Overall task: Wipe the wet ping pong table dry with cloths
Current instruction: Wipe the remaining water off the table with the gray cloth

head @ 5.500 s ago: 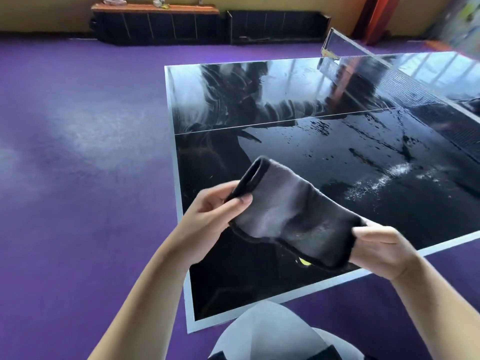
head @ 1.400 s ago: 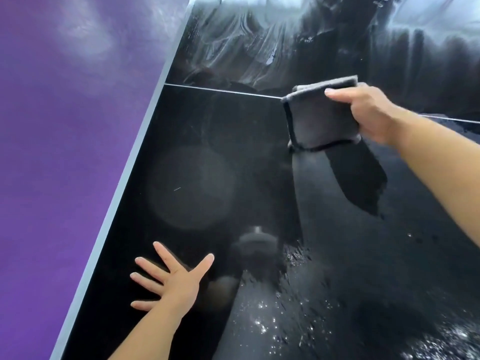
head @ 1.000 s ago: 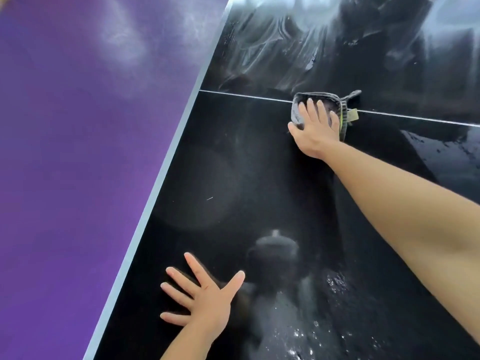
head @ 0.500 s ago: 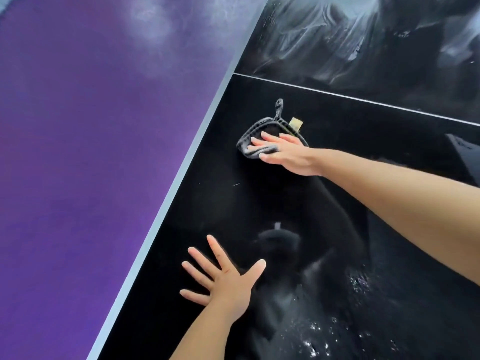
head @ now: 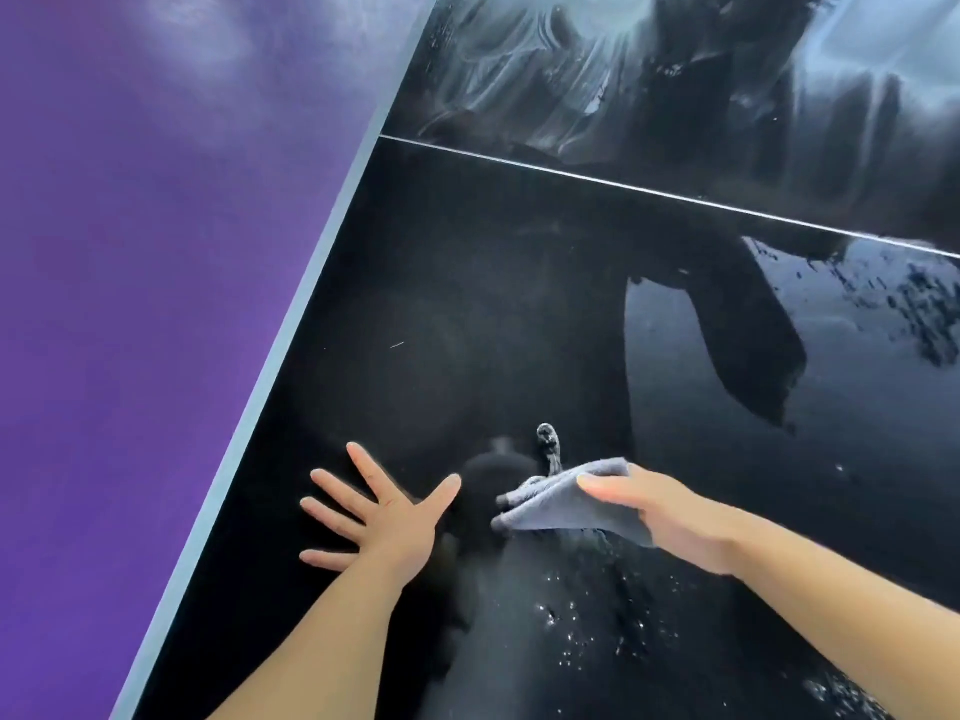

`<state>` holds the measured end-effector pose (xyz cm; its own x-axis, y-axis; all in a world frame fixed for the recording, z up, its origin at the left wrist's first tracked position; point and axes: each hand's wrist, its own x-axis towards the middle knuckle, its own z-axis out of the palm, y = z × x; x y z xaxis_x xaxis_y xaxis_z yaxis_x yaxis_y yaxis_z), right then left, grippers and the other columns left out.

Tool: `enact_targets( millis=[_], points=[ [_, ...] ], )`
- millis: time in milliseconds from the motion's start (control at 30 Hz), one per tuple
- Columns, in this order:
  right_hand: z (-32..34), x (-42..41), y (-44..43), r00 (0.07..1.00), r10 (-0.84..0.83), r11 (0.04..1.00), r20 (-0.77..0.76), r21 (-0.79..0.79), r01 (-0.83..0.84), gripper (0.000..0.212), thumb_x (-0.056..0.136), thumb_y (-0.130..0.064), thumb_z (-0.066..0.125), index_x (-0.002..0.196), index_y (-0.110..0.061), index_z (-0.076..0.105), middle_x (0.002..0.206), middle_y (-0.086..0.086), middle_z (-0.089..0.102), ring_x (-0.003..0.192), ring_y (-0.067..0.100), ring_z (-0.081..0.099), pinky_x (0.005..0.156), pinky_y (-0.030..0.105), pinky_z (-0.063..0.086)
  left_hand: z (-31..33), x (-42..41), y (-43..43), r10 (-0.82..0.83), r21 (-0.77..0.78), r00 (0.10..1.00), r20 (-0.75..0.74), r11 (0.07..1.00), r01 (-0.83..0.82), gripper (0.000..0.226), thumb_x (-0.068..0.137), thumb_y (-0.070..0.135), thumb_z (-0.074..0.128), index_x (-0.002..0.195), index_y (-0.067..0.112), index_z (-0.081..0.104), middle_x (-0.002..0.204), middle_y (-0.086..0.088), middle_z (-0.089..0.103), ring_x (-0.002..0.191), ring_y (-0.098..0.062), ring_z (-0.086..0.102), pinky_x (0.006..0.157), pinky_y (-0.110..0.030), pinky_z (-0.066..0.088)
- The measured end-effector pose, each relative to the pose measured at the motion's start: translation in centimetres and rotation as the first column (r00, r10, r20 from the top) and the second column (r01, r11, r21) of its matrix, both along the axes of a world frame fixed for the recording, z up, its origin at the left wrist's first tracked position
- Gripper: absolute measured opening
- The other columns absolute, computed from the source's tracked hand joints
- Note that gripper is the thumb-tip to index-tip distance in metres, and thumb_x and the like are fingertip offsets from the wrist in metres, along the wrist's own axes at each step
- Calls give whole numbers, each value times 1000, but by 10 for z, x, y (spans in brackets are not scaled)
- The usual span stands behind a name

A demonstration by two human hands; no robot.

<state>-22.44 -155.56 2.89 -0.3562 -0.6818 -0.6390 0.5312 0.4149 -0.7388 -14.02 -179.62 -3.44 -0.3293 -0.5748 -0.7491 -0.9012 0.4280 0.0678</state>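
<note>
The black ping pong table (head: pixel 467 283) fills the view, with a pale edge band on its left and a white centre line across it. My right hand (head: pixel 660 511) grips a folded grey cloth (head: pixel 561 504) and holds it on the table surface near me, its small hanging loop sticking up behind it. My left hand (head: pixel 374 517) lies flat on the table just left of the cloth, fingers spread wide. Water drops glisten on the surface below the cloth and at the far right. Smeared streaks show beyond the centre line.
Purple floor (head: pixel 130 304) lies to the left of the table's pale edge (head: pixel 291 324). A dark matt patch left of the hands contrasts with the glossy wet area on the right.
My right hand has dragged the cloth from near the centre line back toward me, ending beside my left hand. The left hand stays flat on the table.
</note>
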Motion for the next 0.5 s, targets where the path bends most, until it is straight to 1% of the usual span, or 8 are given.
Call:
enact_targets(
  millis=[67,133,200,267,300,367,433,500],
  points=[
    [22,-36,15,948,-303,951,93,96,295,31,92,-30,60,112,-10,73,121,13,71,112,24,68,105,47,46,-3,2,0,-4,-13,1000,3,1000,4,127,68,96,38,147,33,-40,158,-15,-40,145,-39,-36,112,-69,-14],
    [39,-83,30,871,-487,857,-61,160,490,24,91,-27,61,102,-8,71,108,20,72,94,28,73,95,49,52,-5,3,-1,-6,-21,1000,-19,1000,5,127,68,96,38,150,32,-35,160,-16,-36,146,-40,-34,112,-69,-14],
    [53,-125,39,797,-544,803,-262,114,585,12,92,-26,63,93,-16,70,95,9,75,88,21,72,97,47,52,-8,4,-2,-1,-8,996,-94,1000,1,125,76,87,50,152,30,-31,158,-14,-38,145,-38,-35,111,-67,-19],
    [58,-163,40,740,-481,822,-470,52,568,14,97,-23,59,89,-22,70,82,-12,75,82,4,71,89,29,55,-10,5,-3,3,-1,989,-149,1000,-3,124,81,77,58,153,28,-29,156,-12,-42,144,-36,-37,109,-66,-23],
    [55,-180,39,708,-418,845,-569,42,533,19,100,-20,53,94,-24,71,86,-18,75,86,-3,69,87,21,53,-10,6,-4,1,-3,988,-154,1000,-2,124,81,76,59,153,28,-29,156,-11,-43,144,-36,-37,109,-66,-23],
    [32,-207,39,659,-262,888,-705,91,451,28,102,-20,48,115,-29,71,116,-21,70,112,-6,61,106,21,43,-11,5,-4,6,-3,988,-155,1000,-6,124,81,76,60,153,28,-29,156,-12,-43,144,-36,-37,109,-65,-23],
    [-11,-223,43,662,-46,879,-748,285,383,33,100,-30,48,129,-32,65,140,-15,58,133,2,49,119,28,28,-10,4,-3,15,5,988,-156,1000,-14,125,80,76,61,153,28,-29,156,-12,-42,144,-37,-37,109,-66,-23],
    [-54,-217,40,661,-41,793,-749,378,477,45,99,-39,50,142,-31,53,155,-6,44,145,18,35,123,34,18,-9,4,-2,15,5,987,-159,1000,-15,125,80,77,60,153,28,-30,156,-13,-42,144,-37,-37,109,-66,-23]
  ],
)
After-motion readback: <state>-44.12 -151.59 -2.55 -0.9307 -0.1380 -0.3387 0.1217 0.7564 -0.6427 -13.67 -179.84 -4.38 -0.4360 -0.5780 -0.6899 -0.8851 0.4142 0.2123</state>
